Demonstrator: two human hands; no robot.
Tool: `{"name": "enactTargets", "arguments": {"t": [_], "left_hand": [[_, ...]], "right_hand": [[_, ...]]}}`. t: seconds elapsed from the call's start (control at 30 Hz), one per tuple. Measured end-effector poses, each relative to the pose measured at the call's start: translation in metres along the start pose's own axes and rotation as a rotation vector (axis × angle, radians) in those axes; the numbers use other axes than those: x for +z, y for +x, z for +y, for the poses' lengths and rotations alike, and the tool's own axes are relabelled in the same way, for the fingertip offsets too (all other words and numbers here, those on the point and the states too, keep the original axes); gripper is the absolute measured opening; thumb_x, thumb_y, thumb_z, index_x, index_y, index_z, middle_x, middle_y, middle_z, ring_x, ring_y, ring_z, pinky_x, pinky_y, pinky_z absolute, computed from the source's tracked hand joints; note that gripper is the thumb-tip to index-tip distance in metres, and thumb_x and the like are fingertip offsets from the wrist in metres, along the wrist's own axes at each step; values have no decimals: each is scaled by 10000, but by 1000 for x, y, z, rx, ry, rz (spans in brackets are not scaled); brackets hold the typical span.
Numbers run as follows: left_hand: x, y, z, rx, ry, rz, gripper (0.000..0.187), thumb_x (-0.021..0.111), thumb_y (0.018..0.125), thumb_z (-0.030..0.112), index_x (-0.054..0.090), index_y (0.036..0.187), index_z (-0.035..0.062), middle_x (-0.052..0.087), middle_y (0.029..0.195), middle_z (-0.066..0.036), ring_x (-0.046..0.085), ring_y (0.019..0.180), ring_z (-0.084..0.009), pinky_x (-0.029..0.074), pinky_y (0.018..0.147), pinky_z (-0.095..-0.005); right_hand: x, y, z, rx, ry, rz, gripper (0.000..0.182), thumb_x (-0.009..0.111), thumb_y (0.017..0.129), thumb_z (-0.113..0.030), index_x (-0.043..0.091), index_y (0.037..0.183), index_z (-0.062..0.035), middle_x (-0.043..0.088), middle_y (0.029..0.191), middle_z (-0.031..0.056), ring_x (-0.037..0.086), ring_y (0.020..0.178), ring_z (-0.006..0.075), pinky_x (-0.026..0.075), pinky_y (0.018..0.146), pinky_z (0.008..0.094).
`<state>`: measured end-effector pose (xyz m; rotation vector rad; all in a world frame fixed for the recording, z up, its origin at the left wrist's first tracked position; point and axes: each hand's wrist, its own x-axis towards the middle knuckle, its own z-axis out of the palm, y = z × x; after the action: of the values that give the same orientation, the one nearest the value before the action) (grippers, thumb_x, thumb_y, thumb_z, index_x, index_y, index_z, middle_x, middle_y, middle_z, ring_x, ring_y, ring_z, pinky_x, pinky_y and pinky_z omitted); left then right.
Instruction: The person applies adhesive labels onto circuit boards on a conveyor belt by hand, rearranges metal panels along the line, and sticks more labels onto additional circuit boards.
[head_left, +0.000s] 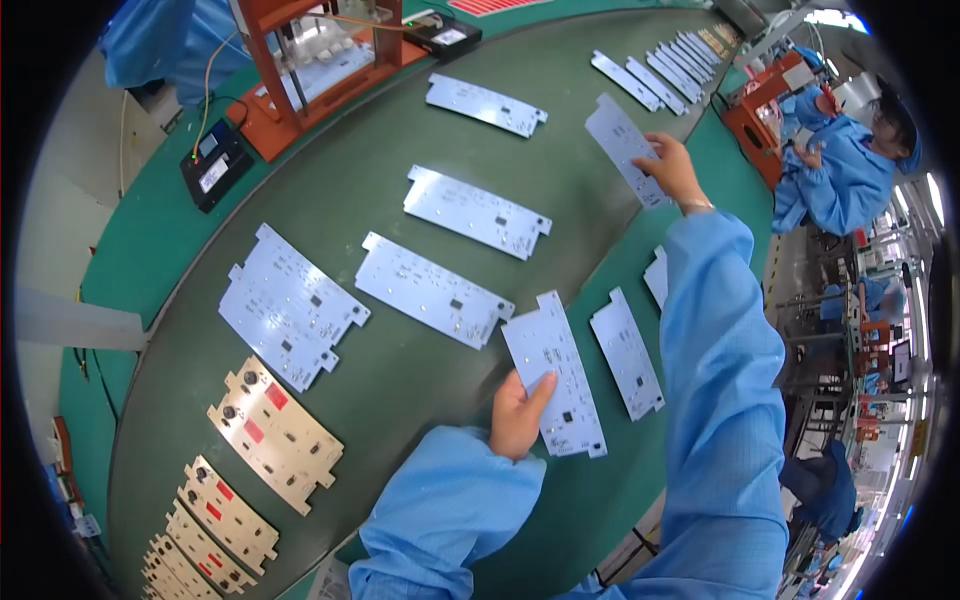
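My left hand (516, 418) is closed on a white circuit board (562, 400), thumb on its face, which is tilted up near the front edge of the green belt. Farther out on the right, my right hand (674, 170) pinches another white circuit board (612, 132) by its side, fingers bent over it. A white board (628, 352) lies on the green surface between my two arms, and one more (656, 278) is partly covered by my right sleeve. Nearest to my left hand on the belt is a white board (425, 287), with another (475, 212) lying beyond it.
White boards (290, 310) and a row of tan boards (280, 430) with red patches lie along the left of the belt (400, 400). An orange fixture (270, 90) and black box (215, 165) stand behind. More boards (680, 70) lie far right, near a blue-clad co-worker (845, 170).
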<state>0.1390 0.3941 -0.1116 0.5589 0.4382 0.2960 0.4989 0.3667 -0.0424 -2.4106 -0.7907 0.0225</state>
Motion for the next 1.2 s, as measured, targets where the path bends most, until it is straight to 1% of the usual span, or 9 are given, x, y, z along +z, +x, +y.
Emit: {"name": "enactTargets", "arguments": {"t": [0.27, 0.4, 0.43, 0.57, 0.67, 0.77, 0.8, 1.0, 1.2], "left_hand": [[-14, 2, 14, -82, -237, 27, 261, 461, 802, 66, 417, 1045, -19, 506, 993, -69, 477, 900, -115, 376, 788, -259], [-21, 2, 23, -123, -394, 17, 255, 430, 818, 73, 404, 1059, -5, 494, 1019, -77, 478, 924, -141, 375, 804, -280], [-22, 1, 23, -130, -396, 8, 253, 427, 819, 74, 403, 1059, -3, 494, 1019, -78, 479, 926, -144, 376, 805, -282], [-23, 0, 23, -134, -412, -12, 249, 417, 823, 73, 403, 1060, 0, 495, 1015, -79, 481, 929, -150, 376, 809, -285], [-21, -1, 23, -137, -383, 14, 230, 398, 827, 84, 406, 1041, 0, 505, 985, -95, 500, 903, -178, 394, 792, -313], [-21, -1, 26, -143, -386, 16, 221, 384, 827, 87, 410, 1029, 2, 510, 971, -103, 508, 891, -192, 402, 783, -331], [-21, -2, 26, -146, -398, 12, 220, 381, 826, 85, 411, 1028, 3, 510, 972, -103, 508, 892, -192, 401, 783, -333], [-25, -5, 29, -149, -406, 13, 221, 375, 819, 82, 413, 1023, 5, 506, 984, -105, 501, 905, -198, 385, 798, -339], [-27, -7, 30, -157, -416, -18, 243, 371, 809, 63, 405, 1041, -1, 501, 1002, -110, 493, 923, -202, 374, 812, -339]], "right_hand": [[59, 105, 15, -154, -613, 217, 253, 565, 656, -137, 571, 908, -145, 590, 809, 87, 560, 768, 249, 444, 671, 334], [88, 91, 20, -89, -798, 461, 443, 550, 678, -218, 421, 1092, -130, 474, 1063, 82, 425, 998, 284, 358, 803, 396], [92, 90, 19, 21, -811, 396, 597, 543, 689, -311, 286, 1192, -117, 290, 1232, 111, 254, 1131, 333, 258, 890, 439], [86, 73, -2, 191, -793, 357, 750, 546, 684, -396, 164, 1254, -92, 98, 1310, 149, 67, 1203, 347, 124, 959, 442], [91, 75, 13, 192, -815, 613, 719, 541, 685, -401, 227, 1213, -27, 219, 1263, 168, 181, 1163, 361, 177, 936, 444], [94, 72, -4, -106, -690, 628, 642, 540, 680, -421, 364, 1102, 29, 375, 1148, 180, 318, 1071, 353, 242, 900, 416], [102, 83, 1, -376, -523, 532, 562, 549, 663, -450, 474, 969, 15, 466, 1019, 180, 403, 967, 334, 294, 856, 387], [154, 79, -59, -252, -247, -5, 578, 556, 636, -500, 508, 1033, -81, 469, 1069, 150, 428, 986, 299, 333, 854, 340], [147, 56, -62, -431, -274, 141, 485, 645, 584, -422, 573, 918, -78, 525, 991, 99, 468, 941, 256, 379, 799, 316]]}}
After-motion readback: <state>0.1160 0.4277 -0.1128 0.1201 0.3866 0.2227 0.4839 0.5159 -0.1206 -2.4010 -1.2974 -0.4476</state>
